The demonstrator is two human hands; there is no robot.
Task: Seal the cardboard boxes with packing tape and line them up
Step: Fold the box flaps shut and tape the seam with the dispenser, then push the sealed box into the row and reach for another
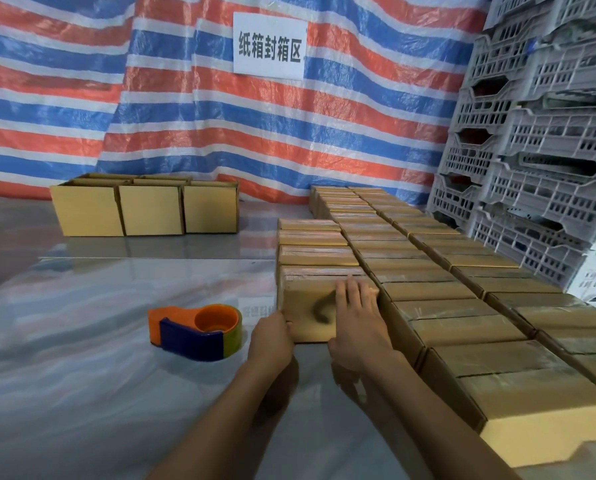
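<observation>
Evidently the lining-up step is in hand: a cardboard box point(301, 301) sits at the near end of the short left-hand row of sealed boxes point(312, 242), toward the right side of the tabletop point(116, 341). The left hand point(272, 332) holds its near-left corner with fingers curled round the edge. The right hand point(357, 317) lies flat on its top, fingers straight and close together. The box lies with its long axis left to right, parallel to the tabletop's near edge like its neighbours, top face up; whether its seam is taped is too blurred to tell. Next it probably needs nudging flush against the box behind and the middle row point(404, 268). After that comes the tape dispenser point(199, 329), lying just to the left, and an open box point(151, 209) from the far-left group.
</observation>
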